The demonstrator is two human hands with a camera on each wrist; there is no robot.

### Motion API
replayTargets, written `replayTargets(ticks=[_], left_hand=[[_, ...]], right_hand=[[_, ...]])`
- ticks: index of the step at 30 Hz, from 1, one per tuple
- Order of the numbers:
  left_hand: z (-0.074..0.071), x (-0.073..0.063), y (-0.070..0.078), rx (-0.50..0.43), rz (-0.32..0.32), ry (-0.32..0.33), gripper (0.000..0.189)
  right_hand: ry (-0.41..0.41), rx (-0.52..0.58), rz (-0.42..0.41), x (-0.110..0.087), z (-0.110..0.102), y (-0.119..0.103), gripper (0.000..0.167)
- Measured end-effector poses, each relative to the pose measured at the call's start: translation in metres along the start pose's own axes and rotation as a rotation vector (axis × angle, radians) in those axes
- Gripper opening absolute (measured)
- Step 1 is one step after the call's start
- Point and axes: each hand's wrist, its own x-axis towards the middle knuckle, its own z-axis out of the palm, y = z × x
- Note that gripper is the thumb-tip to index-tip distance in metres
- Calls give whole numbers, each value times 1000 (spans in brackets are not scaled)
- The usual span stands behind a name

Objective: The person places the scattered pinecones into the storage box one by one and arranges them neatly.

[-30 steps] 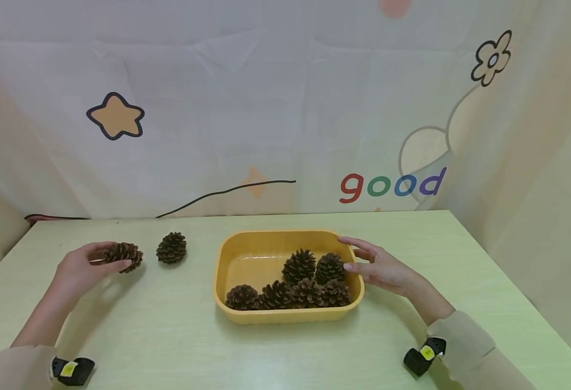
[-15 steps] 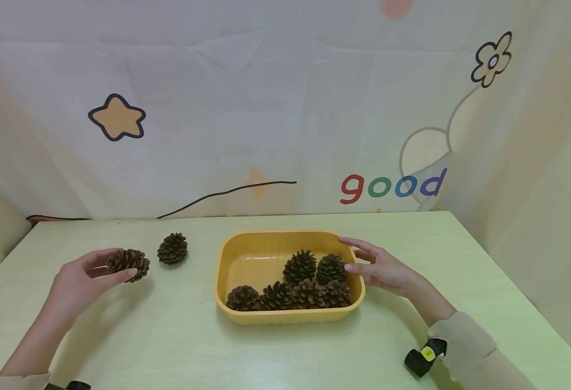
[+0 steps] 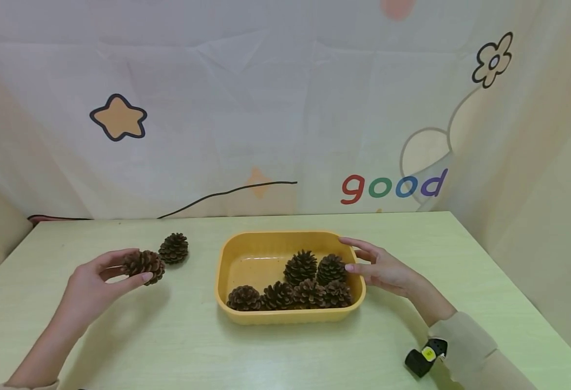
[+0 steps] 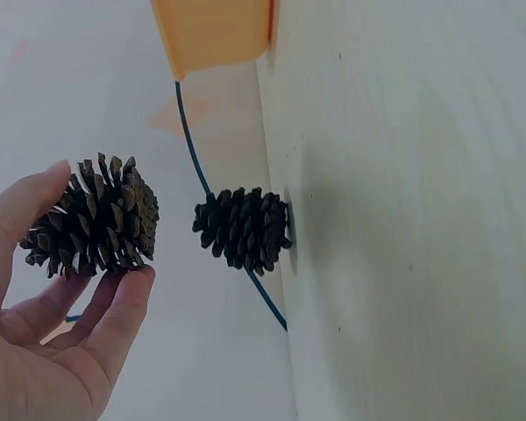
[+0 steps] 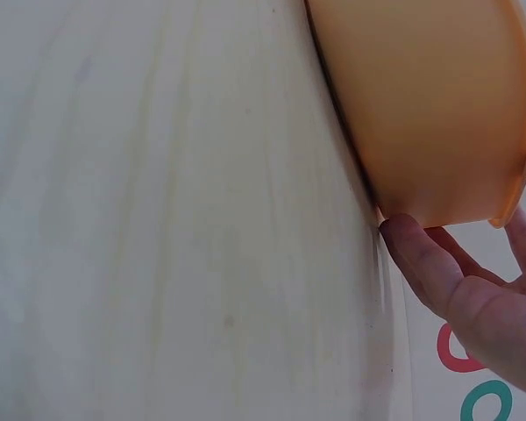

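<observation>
My left hand [image 3: 99, 284] pinches a brown pine cone [image 3: 144, 266] between thumb and fingers, raised above the table on the left. In the left wrist view the held pine cone [image 4: 96, 219] shows its open scales, clear of the tabletop. Just behind it stands another pine cone [image 3: 174, 248], upright on the table. My right hand [image 3: 387, 271] grips the right end of a yellow plastic basin [image 3: 251, 238], its thumb over the rim and its fingers along the outer wall. Several pine cones [image 3: 277, 296] lie in the basin, mostly along its front and right side.
The pale green table [image 3: 168, 346] ends at the back against a white printed cloth [image 3: 246, 108]. More cloth hangs at both sides. A black wrist camera [image 3: 425, 357] sits on the right sleeve.
My left hand has lifted the pine cone and carried it to the right, closer to the standing one. The right hand and the basin have stayed in place.
</observation>
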Motion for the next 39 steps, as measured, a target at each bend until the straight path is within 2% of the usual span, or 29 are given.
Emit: replayTargets(ticks=[12, 18, 26, 39], left_hand=[[16, -9, 30, -34, 50, -32, 64], [27, -7, 41, -73, 63, -49, 63], [39, -6, 55, -139, 117, -68, 61], [66, 6, 74, -221, 208, -106, 56]], right_hand=[[-7, 6, -7, 0, 0, 1, 68], [-7, 13, -9, -1, -1, 1, 68], [-7, 16, -9, -1, 0, 2, 69], [-3, 7, -2, 0, -1, 1, 70]])
